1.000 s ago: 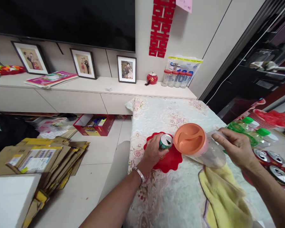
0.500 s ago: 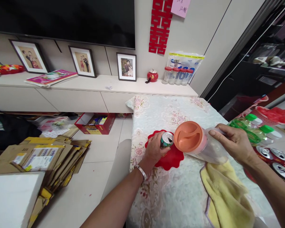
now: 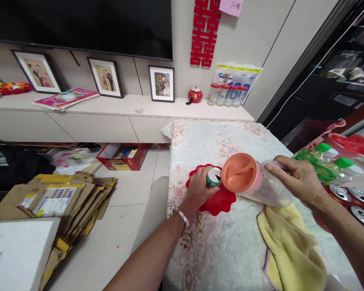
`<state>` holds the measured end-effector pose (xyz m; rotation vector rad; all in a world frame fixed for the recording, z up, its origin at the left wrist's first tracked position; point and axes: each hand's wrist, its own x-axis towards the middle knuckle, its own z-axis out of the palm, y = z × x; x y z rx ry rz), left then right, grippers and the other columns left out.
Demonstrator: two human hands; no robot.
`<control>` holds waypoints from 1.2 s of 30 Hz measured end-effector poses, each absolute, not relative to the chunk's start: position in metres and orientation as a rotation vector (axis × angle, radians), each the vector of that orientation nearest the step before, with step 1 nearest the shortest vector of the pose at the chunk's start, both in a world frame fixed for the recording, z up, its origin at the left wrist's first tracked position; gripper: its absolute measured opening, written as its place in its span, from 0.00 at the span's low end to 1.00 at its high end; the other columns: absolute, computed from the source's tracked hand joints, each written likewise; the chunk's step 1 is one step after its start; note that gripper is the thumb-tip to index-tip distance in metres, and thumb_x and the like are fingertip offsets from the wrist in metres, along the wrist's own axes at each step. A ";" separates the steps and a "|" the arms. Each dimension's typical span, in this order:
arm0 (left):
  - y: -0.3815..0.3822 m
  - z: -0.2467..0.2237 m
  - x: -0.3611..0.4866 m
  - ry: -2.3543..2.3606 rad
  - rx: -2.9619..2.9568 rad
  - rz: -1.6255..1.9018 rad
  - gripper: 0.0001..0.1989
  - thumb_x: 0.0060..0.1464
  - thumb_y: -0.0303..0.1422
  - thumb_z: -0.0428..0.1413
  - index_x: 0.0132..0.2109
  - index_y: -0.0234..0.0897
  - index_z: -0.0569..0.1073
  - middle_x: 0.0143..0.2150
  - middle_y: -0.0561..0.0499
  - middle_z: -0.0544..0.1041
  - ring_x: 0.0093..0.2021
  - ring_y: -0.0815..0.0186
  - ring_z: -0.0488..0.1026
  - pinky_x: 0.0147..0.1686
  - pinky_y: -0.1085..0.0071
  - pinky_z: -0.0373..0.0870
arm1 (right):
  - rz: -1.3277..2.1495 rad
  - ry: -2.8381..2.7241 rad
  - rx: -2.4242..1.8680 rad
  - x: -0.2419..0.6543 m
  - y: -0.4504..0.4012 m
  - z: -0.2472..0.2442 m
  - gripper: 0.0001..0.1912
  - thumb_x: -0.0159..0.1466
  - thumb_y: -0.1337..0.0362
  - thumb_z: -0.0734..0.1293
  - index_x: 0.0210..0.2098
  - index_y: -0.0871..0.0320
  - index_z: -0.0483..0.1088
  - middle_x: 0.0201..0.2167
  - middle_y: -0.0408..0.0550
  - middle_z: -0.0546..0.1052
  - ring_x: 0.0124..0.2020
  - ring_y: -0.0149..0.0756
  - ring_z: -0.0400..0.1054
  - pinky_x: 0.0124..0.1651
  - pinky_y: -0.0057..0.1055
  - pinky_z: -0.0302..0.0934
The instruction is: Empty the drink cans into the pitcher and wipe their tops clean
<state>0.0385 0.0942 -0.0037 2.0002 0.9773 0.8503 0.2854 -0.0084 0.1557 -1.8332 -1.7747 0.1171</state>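
Note:
My left hand [image 3: 199, 186] is wrapped round a green drink can [image 3: 214, 178] with an opened silver top, above a red scalloped mat [image 3: 220, 202]. In my right hand [image 3: 300, 178] is the handle of a translucent plastic pitcher [image 3: 274, 190] with an orange lid [image 3: 240, 173]. The pitcher is tipped to the left, its lid end close beside the can's top. Whether liquid runs between them I cannot tell. A yellow cloth [image 3: 293, 246] lies on the table below the pitcher.
A flowered cloth covers the table [image 3: 227, 242]. At the right stand several red cans [image 3: 362, 216] and green-capped bottles [image 3: 342, 163], with a pink basket [image 3: 336, 143] behind. Glass jars [image 3: 224, 96] line the cabinet [image 3: 103, 107]. Flattened cardboard [image 3: 79, 202] is piled on the floor at left.
The view has shifted very slightly. Both hands, the can and the tipped pitcher keep nearly the same positions.

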 end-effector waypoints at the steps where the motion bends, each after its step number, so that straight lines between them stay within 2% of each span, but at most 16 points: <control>1: 0.094 -0.004 0.039 0.972 1.996 0.860 0.33 0.49 0.32 0.68 0.61 0.44 0.68 0.59 0.44 0.74 0.62 0.48 0.71 0.62 0.49 0.68 | 0.115 -1.778 -1.836 0.286 -0.008 0.155 0.32 0.67 0.36 0.63 0.22 0.56 0.61 0.19 0.39 0.57 0.22 0.28 0.52 0.25 0.28 0.47; 4: 0.093 -0.004 0.038 0.970 1.969 0.890 0.30 0.50 0.33 0.68 0.59 0.44 0.68 0.58 0.46 0.74 0.61 0.49 0.71 0.61 0.50 0.69 | 0.099 -1.793 -1.841 0.286 -0.008 0.155 0.33 0.68 0.35 0.62 0.22 0.56 0.60 0.18 0.38 0.56 0.21 0.27 0.52 0.25 0.28 0.47; 8: 0.090 -0.004 0.039 0.986 1.915 0.925 0.33 0.50 0.33 0.68 0.61 0.45 0.65 0.58 0.45 0.75 0.58 0.51 0.75 0.58 0.51 0.71 | 0.046 -1.823 -1.827 0.284 -0.006 0.155 0.33 0.68 0.36 0.61 0.21 0.56 0.59 0.17 0.38 0.55 0.20 0.27 0.51 0.24 0.27 0.47; 13: 0.087 0.003 0.043 1.016 1.880 0.920 0.30 0.48 0.32 0.67 0.58 0.44 0.67 0.53 0.47 0.79 0.52 0.51 0.79 0.53 0.52 0.74 | -0.053 -1.885 -1.785 0.283 -0.003 0.153 0.32 0.68 0.37 0.61 0.20 0.55 0.58 0.16 0.37 0.53 0.18 0.26 0.50 0.22 0.27 0.46; 18: 0.086 0.007 0.044 1.031 1.855 0.910 0.29 0.47 0.31 0.67 0.56 0.45 0.68 0.53 0.48 0.80 0.53 0.53 0.79 0.53 0.54 0.75 | -0.090 -1.909 -1.797 0.285 -0.002 0.153 0.33 0.68 0.36 0.61 0.20 0.55 0.57 0.15 0.37 0.53 0.17 0.26 0.50 0.22 0.27 0.46; 23: 0.088 0.007 0.042 1.064 1.808 0.850 0.30 0.45 0.34 0.71 0.54 0.44 0.69 0.49 0.50 0.82 0.51 0.53 0.80 0.51 0.56 0.76 | -0.071 -1.904 -1.822 0.289 -0.002 0.153 0.33 0.68 0.35 0.61 0.21 0.56 0.60 0.16 0.37 0.55 0.18 0.26 0.51 0.23 0.27 0.48; 29: 0.088 0.007 0.042 1.053 1.833 0.841 0.30 0.45 0.33 0.72 0.54 0.44 0.69 0.49 0.50 0.81 0.52 0.53 0.80 0.52 0.56 0.75 | -0.087 -1.931 -1.817 0.288 -0.002 0.157 0.33 0.68 0.35 0.61 0.21 0.57 0.64 0.15 0.37 0.56 0.18 0.26 0.51 0.23 0.27 0.47; 36: 0.090 0.004 0.042 1.028 1.865 0.838 0.29 0.47 0.35 0.71 0.54 0.44 0.68 0.51 0.50 0.80 0.52 0.54 0.79 0.54 0.55 0.74 | -0.074 -1.925 -1.845 0.284 0.000 0.162 0.37 0.66 0.30 0.59 0.22 0.57 0.66 0.15 0.38 0.57 0.18 0.27 0.51 0.23 0.28 0.48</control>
